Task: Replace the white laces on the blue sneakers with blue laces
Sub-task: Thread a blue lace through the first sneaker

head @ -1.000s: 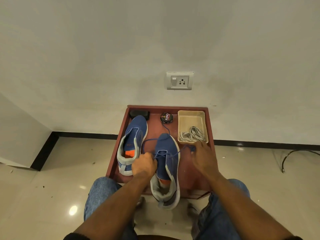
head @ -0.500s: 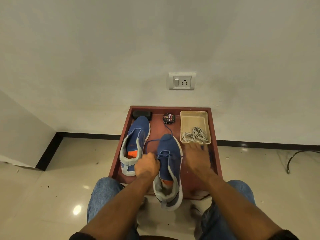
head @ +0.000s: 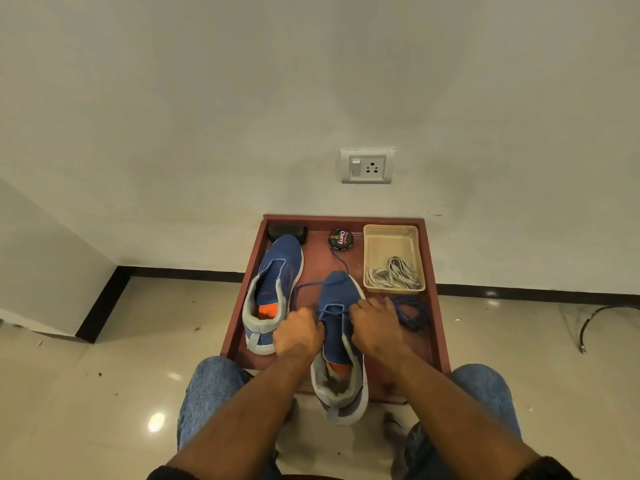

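red-brown tray table (head: 437,306) against the wall | round black Cherry polish tin (head: 341,240) at the back | black block (head: 287,233) in back-left corner | white switch-and-socket plate (head: 367,165) on the wall above | dark cable (head: 602,320) on shiny tile floor, off right

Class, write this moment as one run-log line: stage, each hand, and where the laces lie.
stage: lacing near sneaker | left hand: at eyelets | right hand: at eyelets | white laces: in basket | spare blue lace: on table
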